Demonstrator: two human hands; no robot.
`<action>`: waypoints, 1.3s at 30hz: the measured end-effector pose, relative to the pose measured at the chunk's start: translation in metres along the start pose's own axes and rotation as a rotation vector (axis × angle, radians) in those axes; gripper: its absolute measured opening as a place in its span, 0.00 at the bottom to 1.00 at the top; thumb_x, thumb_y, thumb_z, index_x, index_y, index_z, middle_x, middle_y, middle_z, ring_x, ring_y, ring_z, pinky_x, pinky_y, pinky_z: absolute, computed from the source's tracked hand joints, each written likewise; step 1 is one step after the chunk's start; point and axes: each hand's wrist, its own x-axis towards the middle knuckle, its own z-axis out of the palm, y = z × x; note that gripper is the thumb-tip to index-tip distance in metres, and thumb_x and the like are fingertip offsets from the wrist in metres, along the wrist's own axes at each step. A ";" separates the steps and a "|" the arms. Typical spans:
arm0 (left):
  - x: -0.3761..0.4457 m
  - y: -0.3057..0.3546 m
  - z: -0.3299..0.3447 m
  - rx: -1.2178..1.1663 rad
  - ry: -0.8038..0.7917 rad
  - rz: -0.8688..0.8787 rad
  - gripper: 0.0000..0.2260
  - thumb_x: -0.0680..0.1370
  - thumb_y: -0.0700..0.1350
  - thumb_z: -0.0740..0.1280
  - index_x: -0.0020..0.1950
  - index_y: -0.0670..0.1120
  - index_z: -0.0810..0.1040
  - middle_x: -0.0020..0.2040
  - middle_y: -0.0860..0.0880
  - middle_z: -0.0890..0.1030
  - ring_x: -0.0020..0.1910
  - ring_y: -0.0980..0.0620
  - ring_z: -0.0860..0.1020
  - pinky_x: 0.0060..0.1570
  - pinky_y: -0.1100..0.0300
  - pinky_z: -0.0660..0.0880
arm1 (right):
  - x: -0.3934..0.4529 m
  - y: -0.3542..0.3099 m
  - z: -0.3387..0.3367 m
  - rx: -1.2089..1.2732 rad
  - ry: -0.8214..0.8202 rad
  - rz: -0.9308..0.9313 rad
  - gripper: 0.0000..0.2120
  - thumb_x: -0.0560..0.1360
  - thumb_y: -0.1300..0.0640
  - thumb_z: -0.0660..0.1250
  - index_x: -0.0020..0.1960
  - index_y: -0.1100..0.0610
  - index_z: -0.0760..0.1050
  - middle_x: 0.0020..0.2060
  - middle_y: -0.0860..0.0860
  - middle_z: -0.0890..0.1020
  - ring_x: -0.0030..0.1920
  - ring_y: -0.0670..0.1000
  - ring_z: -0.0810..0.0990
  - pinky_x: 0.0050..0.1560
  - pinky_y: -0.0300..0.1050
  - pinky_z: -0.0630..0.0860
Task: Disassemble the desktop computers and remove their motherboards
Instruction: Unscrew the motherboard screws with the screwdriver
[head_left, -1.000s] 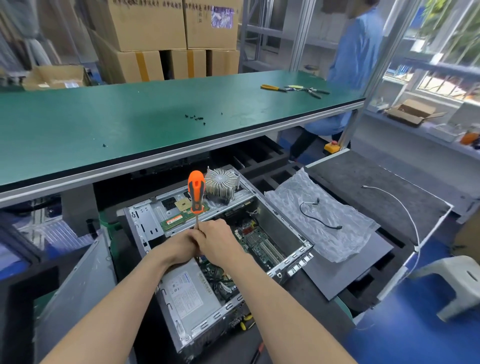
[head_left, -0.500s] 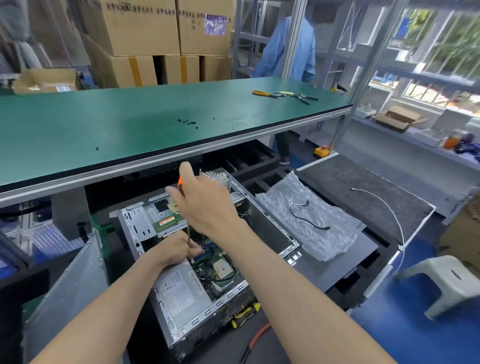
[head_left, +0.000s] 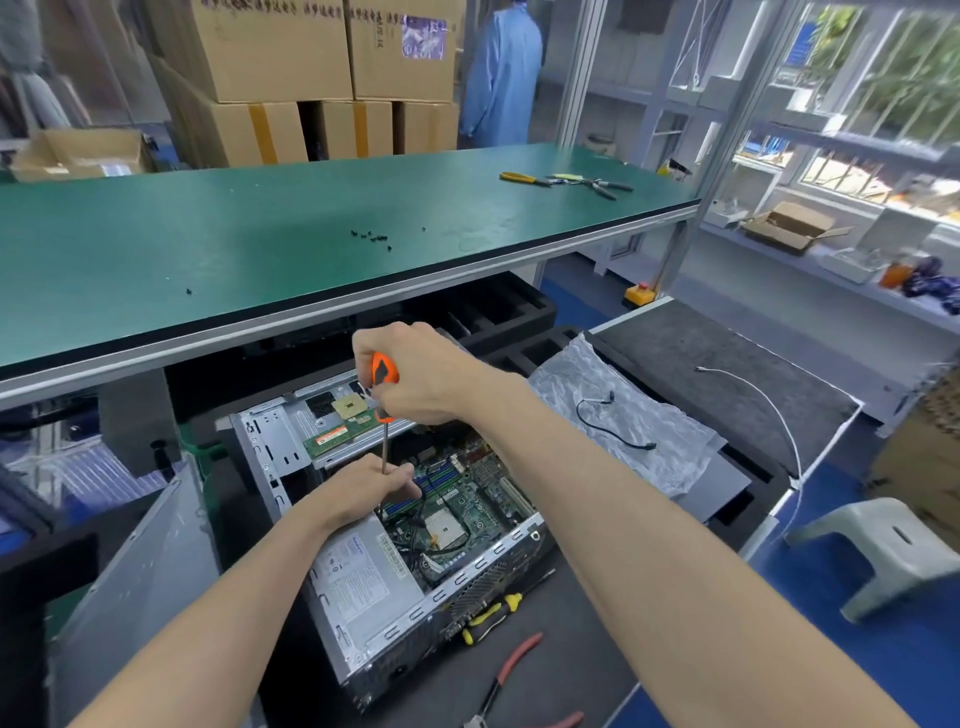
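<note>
your right hand (head_left: 426, 376) has its fingers clamped round the orange handle of the screwdriver (head_left: 383, 395), and your left hand (head_left: 371, 480) pinches its shaft low down, over the motherboard (head_left: 467, 499). the board sits inside the open computer case (head_left: 395, 525) below the green desk (head_left: 260, 249). the power supply (head_left: 363, 571) label is too blurred to read.

The screwdriver (head_left: 384, 382) had an orange handle with black insets. The motherboard (head_left: 470, 499) was green, with blue slots; the computer case (head_left: 415, 613) was bare silver-grey. The workbench (head_left: 260, 249) wore a deep green mat edged in black. Pliers (head_left: 488, 616) had yellow-and-black grips — another pair (head_left: 511, 662) had reddish ones.
</note>
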 end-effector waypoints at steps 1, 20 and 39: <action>0.000 0.000 0.001 -0.001 0.005 -0.012 0.20 0.83 0.59 0.58 0.43 0.57 0.87 0.47 0.59 0.85 0.49 0.64 0.81 0.49 0.65 0.70 | 0.001 -0.002 0.001 0.011 0.001 0.015 0.03 0.73 0.63 0.66 0.44 0.57 0.75 0.37 0.48 0.76 0.45 0.57 0.77 0.44 0.49 0.74; 0.011 -0.006 0.005 0.076 0.061 -0.040 0.28 0.83 0.61 0.56 0.37 0.49 0.88 0.50 0.54 0.82 0.50 0.56 0.80 0.55 0.58 0.69 | 0.007 -0.017 0.001 -0.246 0.027 0.098 0.10 0.78 0.48 0.65 0.46 0.54 0.74 0.43 0.51 0.74 0.43 0.56 0.72 0.44 0.48 0.66; 0.012 -0.010 0.005 0.075 0.072 -0.045 0.28 0.82 0.63 0.56 0.36 0.49 0.87 0.52 0.53 0.79 0.51 0.57 0.78 0.62 0.53 0.71 | 0.020 -0.016 0.008 -0.360 0.037 0.142 0.13 0.82 0.49 0.60 0.44 0.55 0.67 0.38 0.51 0.67 0.44 0.59 0.72 0.42 0.51 0.67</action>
